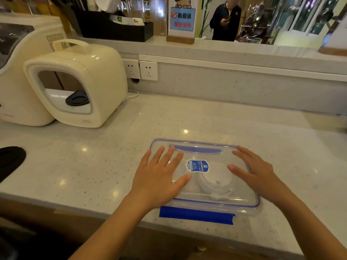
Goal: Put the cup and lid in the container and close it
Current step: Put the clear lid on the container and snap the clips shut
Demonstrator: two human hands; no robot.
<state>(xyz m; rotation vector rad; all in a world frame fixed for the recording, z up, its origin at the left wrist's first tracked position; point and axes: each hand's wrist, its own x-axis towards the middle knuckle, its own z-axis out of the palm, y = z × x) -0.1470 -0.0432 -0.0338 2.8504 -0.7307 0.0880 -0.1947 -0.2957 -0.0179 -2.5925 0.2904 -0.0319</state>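
Note:
A clear plastic container with blue latches stands near the front edge of the counter, its clear cover lying on top. A blue sticker sits on the cover. Through the plastic a white round lid or cup shows inside. My left hand lies flat on the cover's left part, fingers spread. My right hand rests flat on the right part, fingers spread. The near blue latch sticks out flat toward me.
A cream machine with a handle and a larger cream appliance stand at the left. Wall sockets sit on the back splash. A black object lies at the far left. A person stands beyond the raised ledge.

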